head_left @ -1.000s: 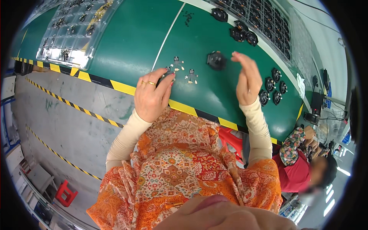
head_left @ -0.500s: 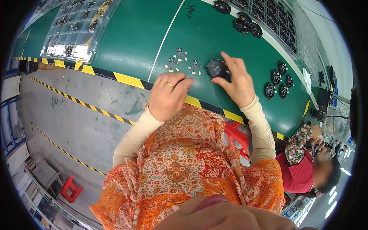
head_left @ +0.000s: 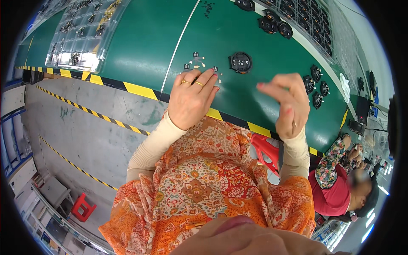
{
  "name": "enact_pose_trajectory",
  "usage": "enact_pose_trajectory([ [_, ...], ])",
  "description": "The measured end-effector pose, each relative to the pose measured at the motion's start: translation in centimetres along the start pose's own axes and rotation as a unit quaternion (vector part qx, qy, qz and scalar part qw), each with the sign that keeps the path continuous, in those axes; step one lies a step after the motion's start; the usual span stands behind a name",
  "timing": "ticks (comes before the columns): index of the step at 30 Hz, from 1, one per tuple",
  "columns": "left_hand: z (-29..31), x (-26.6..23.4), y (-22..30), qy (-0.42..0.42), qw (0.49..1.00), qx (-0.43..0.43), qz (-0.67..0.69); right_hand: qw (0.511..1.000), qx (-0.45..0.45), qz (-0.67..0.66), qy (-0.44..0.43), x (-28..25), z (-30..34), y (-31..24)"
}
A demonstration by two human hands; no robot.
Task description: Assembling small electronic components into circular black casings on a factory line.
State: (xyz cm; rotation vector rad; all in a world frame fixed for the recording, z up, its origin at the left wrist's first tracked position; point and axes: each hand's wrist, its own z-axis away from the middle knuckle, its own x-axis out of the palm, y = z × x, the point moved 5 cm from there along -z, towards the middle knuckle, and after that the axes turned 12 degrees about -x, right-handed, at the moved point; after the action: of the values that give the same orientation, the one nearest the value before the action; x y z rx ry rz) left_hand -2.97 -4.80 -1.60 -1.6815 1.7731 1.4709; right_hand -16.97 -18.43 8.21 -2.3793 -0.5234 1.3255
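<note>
Right hand (head_left: 294, 104) now off housing (head_left: 241, 62), half-curled

Left hand (head_left: 192, 98) palm downward

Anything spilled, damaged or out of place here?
No spill or damage stands out. A crumpled white cloth or tissue lies by the right edge of the green table, looking stray near the grouped black parts.

We look steeply down through one head-worn fisheye.
Our view comes from the left of two side-by-side lenses, close above the wearer's patterned clothing (head_left: 191, 182) at lower middle; the counter (head_left: 136, 46) spans the upper part, the floor (head_left: 72, 131) lies left, and straight edges bow toward the dark rim.
</note>
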Motion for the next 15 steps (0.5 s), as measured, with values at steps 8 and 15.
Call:
enact_pose_trajectory([
  [8, -0.5, -0.3, 0.2, -0.006, 1.000, -0.016, 0.009, 0.990, -0.124, -0.004, -0.060, 5.2, 3.9, 1.4],
  [15, -0.3, -0.2, 0.0, 0.002, 1.000, -0.020, 0.015, 0.957, -0.231, 0.096, -0.150, 6.1, 3.6, 1.1],
])
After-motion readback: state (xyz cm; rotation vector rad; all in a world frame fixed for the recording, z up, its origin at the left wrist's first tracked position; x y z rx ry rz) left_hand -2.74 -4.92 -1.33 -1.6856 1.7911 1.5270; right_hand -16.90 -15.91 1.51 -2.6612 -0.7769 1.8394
